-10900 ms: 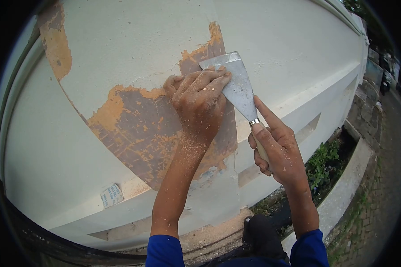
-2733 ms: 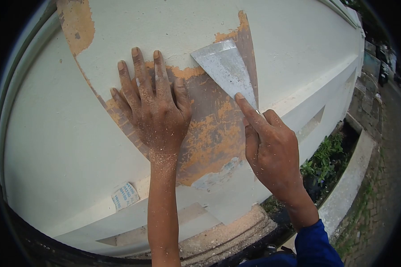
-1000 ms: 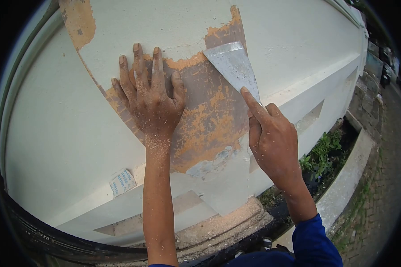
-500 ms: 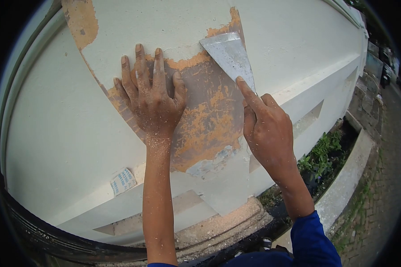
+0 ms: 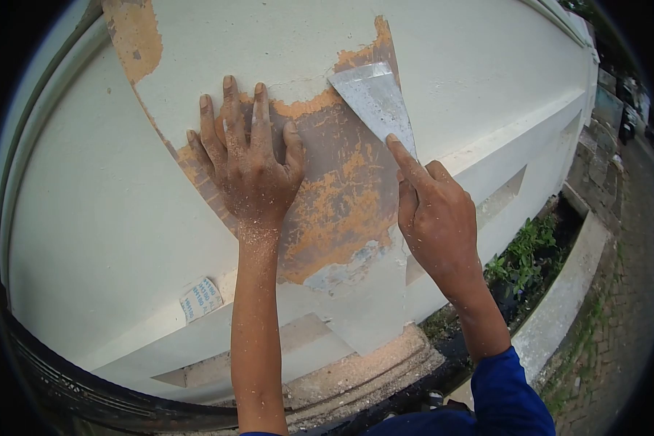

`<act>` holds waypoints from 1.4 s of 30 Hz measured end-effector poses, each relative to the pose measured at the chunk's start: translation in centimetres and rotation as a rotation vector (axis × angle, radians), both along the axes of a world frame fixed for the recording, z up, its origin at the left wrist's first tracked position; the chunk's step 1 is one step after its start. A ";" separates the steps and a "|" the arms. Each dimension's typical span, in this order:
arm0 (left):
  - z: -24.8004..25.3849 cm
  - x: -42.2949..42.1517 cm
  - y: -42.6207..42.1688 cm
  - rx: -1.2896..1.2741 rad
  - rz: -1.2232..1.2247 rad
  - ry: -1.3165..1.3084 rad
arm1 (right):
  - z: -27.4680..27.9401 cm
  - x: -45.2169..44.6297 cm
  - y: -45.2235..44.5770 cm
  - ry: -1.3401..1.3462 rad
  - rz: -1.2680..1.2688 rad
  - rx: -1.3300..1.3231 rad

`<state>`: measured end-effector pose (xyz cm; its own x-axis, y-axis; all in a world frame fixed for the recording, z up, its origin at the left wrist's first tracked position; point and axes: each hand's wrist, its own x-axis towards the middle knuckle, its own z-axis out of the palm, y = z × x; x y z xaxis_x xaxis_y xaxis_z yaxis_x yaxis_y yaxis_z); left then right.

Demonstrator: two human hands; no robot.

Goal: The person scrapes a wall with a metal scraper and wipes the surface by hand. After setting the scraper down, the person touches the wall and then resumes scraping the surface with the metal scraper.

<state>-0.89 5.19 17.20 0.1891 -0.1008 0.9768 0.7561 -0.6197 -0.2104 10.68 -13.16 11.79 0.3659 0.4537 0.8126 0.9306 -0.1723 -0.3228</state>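
My left hand (image 5: 258, 174) lies flat against the wall with its fingers spread, partly over a bare patch (image 5: 334, 182) of grey and orange where the paint is gone. Pale specks of dust cover its back and wrist. In my right hand (image 5: 439, 218) is a scraper (image 5: 378, 102), its wide metal blade pointing up and left. The index finger stretches along the blade; the other fingers wrap round the handle, which is mostly hidden. The blade's edge is at the upper right of the patch, by the pale paint.
Pale painted wall (image 5: 472, 73) surrounds the patch. A piece of printed paper (image 5: 201, 299) rests on a ledge at lower left. Crumbs of paint lie on the curved base (image 5: 385, 356) below. Green plants (image 5: 526, 251) grow at right, beside a paved path (image 5: 632, 291).
The scraper and my right hand have shifted slightly down in the view. My left hand stays pressed in the same place on the wall.
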 end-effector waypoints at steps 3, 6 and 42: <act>-0.2 0.1 0.0 -0.011 -0.016 -0.004 | -0.2 -0.1 -0.6 0.011 0.009 -0.025; 0.0 -0.1 0.1 -0.005 -0.001 -0.007 | -1.2 -0.1 -0.5 0.087 0.002 -0.013; 0.0 0.1 0.0 0.000 -0.013 -0.015 | 0.5 0.5 -0.8 -0.005 0.041 0.017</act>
<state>-0.78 5.17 17.25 0.1727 -0.1029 0.9796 0.7513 -0.6294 -0.1986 11.16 -13.92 12.28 0.3428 0.4547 0.8220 0.9385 -0.1282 -0.3205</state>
